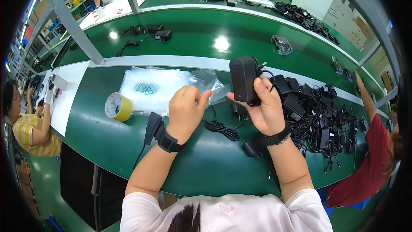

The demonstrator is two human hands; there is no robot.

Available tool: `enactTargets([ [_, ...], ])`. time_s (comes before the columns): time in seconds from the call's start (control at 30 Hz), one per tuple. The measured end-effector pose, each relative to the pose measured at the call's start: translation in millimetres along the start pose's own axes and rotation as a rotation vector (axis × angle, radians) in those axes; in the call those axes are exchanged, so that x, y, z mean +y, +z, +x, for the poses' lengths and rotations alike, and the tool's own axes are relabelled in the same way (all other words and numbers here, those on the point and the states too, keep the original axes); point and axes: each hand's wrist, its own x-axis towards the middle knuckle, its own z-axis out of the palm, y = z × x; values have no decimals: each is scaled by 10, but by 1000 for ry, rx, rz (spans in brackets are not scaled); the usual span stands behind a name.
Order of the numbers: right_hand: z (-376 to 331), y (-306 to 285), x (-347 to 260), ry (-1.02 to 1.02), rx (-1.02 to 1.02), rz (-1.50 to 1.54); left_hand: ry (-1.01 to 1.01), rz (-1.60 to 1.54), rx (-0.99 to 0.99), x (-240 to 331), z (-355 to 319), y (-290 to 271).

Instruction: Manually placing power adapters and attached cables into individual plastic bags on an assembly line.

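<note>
My right hand (268,109) grips a black power adapter (243,79) upright, with a bit of its cable looped by the fingers. To its left my left hand (185,109) is closed, thumb sticking out; its fingertips are hidden. Right beside that thumb is a crumpled clear plastic bag (214,85), and I cannot tell whether the fingers grip it. Behind the left hand lies a stack of clear bags (165,79) with small green triangle stickers (146,88) on it. A coiled black cable (222,129) rests on the green table between my forearms, and another adapter (254,147) sits by my right wrist.
A roll of yellow tape (118,107) stands left of the bags. At right is a tangled heap of adapters and cables (319,118). Beyond a pale rail (163,62) runs a green surface with two adapters (162,35) and a bagged item (281,44). Other people work around.
</note>
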Motion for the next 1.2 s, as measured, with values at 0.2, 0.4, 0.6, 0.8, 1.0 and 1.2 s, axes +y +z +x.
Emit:
enactTargets([
  [0.2,-7,66,89,185,-8,236,8,-195,-13,251,-152,99],
  [0.4,78,-272,258,-146,184,-123,-558,-786,-295,221,-256,209],
  [0.6,-27,-173,108,-203,103,-100,-469,-594,-303,204,-266,287],
  [0.8,-47,-211,229,-40,95,65,-783,-772,-426,195,-221,504],
  [1.0,-197,-153,208,-529,6,-1289,-850,-866,-175,205,88,145],
  [1.2,-152,-76,304,-740,-204,-1462,-303,-439,-109,323,78,61],
])
